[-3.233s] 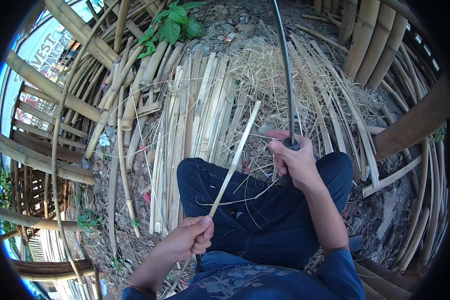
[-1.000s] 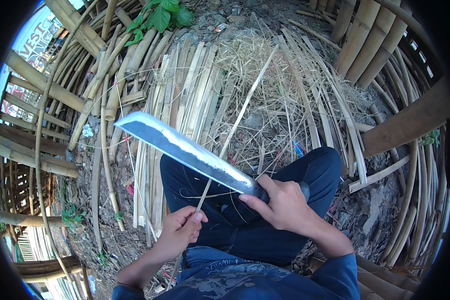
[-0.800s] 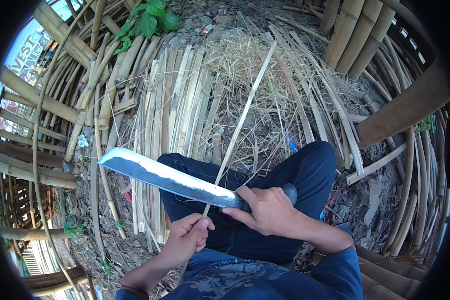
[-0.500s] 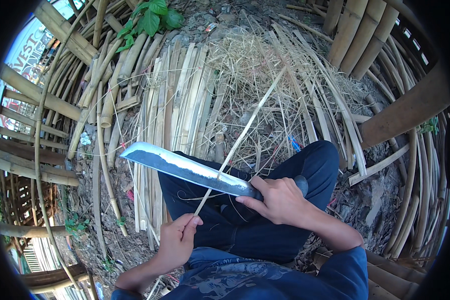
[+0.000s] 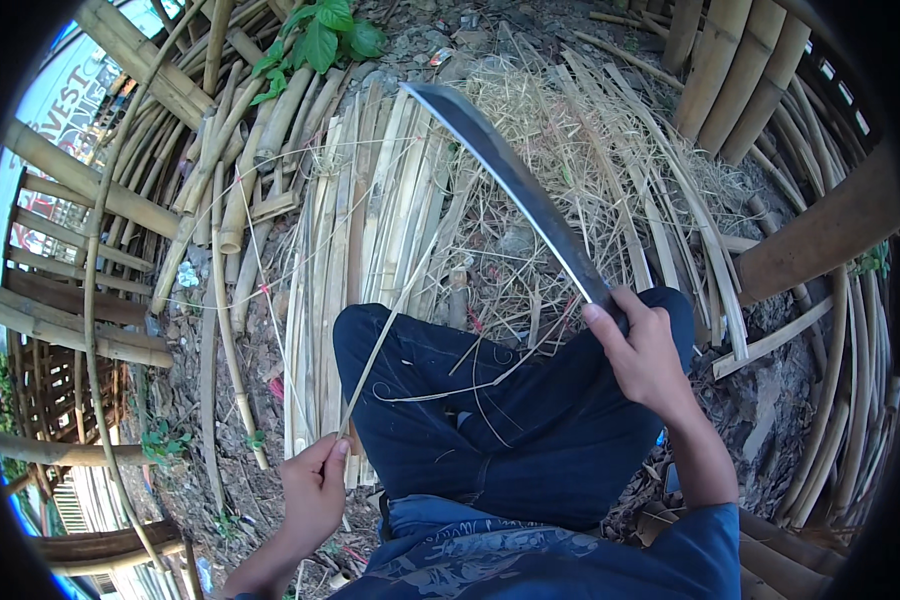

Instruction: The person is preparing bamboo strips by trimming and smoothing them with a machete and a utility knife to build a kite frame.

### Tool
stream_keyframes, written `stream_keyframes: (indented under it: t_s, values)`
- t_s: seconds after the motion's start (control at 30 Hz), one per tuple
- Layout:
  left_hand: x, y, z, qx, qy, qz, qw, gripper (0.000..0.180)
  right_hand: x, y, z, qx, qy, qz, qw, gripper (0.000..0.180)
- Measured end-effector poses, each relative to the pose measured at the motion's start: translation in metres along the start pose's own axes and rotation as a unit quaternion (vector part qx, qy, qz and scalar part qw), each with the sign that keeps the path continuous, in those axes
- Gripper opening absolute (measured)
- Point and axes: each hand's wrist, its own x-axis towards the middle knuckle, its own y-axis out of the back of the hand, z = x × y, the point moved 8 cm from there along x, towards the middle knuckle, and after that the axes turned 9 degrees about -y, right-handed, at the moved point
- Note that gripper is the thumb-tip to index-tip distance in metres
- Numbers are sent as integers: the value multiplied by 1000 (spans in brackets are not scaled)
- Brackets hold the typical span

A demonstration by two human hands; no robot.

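1 thin, pale bamboo strip point(image 5: 384, 335) at near left, pinched between the thumb and fingers of the bare left hand point(image 5: 313, 488); slanting far and rightward over the left knee of the dark navy trousers point(image 5: 540, 450). At right, bare right hand point(image 5: 646, 358) with fingers clamped round the mostly hidden handle of a long, bright-edged, dark steel machete point(image 5: 525, 190); pointing far left, clear of the strip. Farther off, a row of flat, pale split-bamboo slats point(image 5: 375, 205) left of a tangled heap of straw-coloured shavings point(image 5: 532, 115).
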Motion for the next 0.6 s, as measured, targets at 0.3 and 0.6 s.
stream_keyframes:
  t_s: [0.3,0.6]
  values:
    - [15,-44,70,-32,-216,24,975,15,-63,-79,-53,-89,236,-128,959,55]
    - [8,-31,68,-30,-221,25,974,14,-49,-56,-36,-126,232,-44,964,53]
